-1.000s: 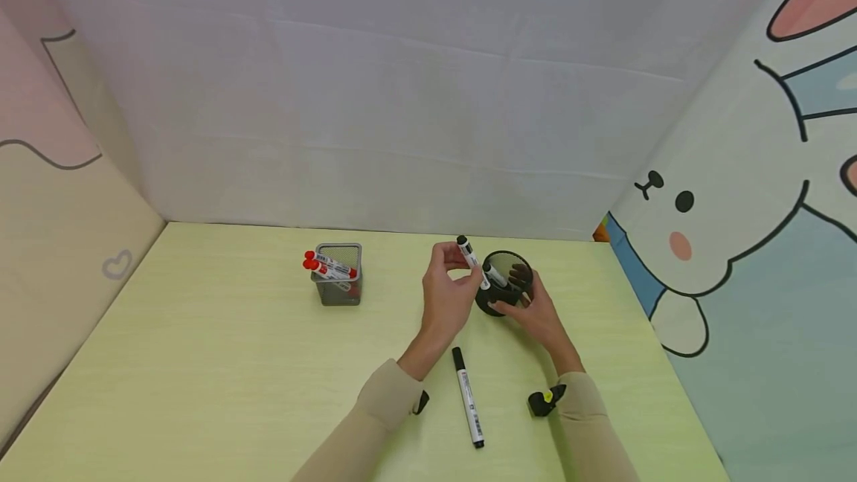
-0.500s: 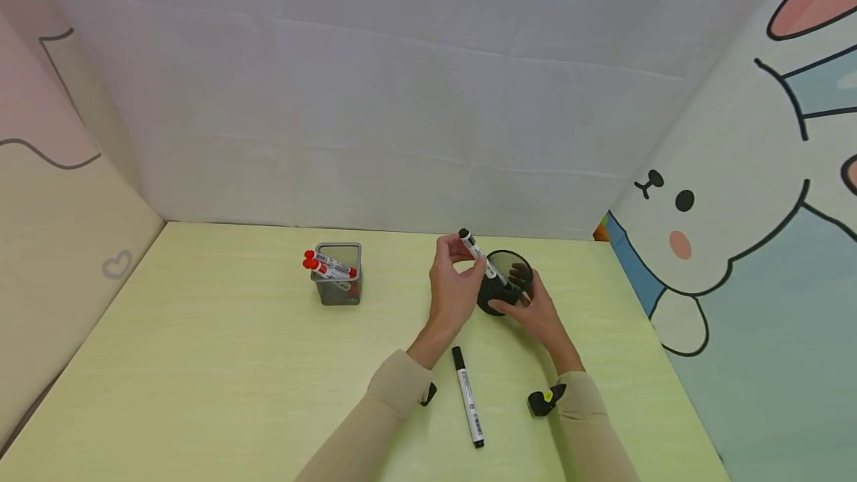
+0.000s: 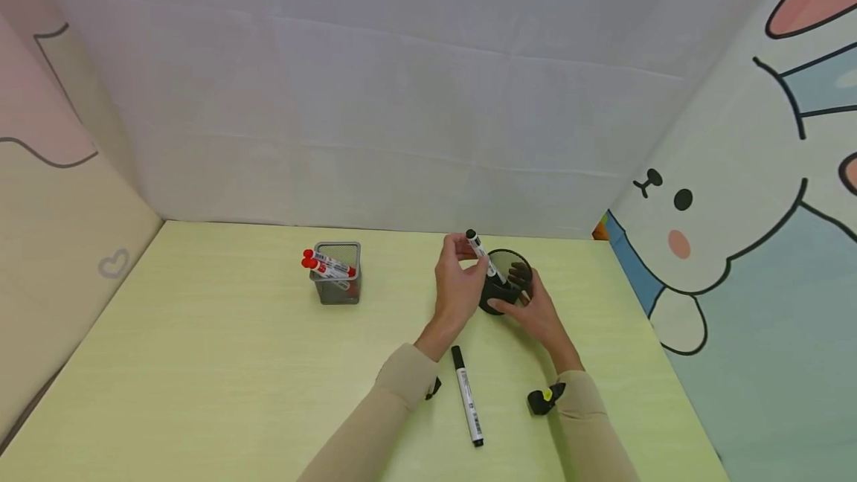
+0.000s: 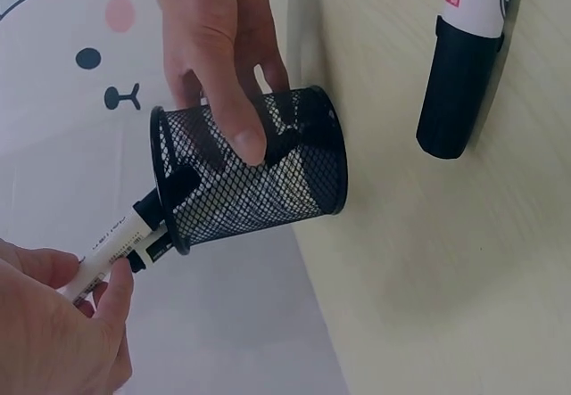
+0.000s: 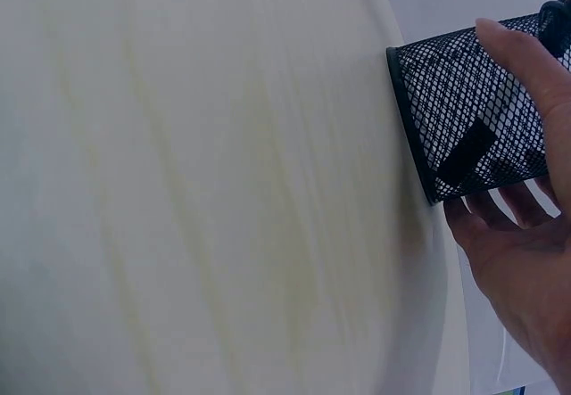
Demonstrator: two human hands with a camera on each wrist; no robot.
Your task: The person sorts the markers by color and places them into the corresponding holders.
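My left hand (image 3: pixel 460 285) pinches a white marker (image 4: pixel 111 248) with black ends between thumb and fingers. The marker slants over the rim of a round black mesh pen cup (image 4: pixel 259 181), its lower end inside. Another black-ended marker (image 4: pixel 150 250) pokes out at the rim just beside it. My right hand (image 3: pixel 538 311) grips the cup around its side, thumb (image 4: pixel 245 136) at the front and fingers behind. Through the mesh, in the right wrist view, a dark marker end (image 5: pixel 467 152) shows near the cup's base. One more black-capped marker (image 3: pixel 467 396) lies on the table between my forearms.
A square grey mesh holder (image 3: pixel 339 292) stands to the left, with red-capped markers (image 3: pixel 328 266) leaning out over its left side. The pale yellow table (image 3: pixel 221 363) ends at a white cloth backdrop (image 3: pixel 375 110). A cartoon-printed panel (image 3: pixel 736 259) borders the right side.
My left hand has moved right and brought the marker from beside the cup to inside its rim. The right hand and cup have stayed nearly still.
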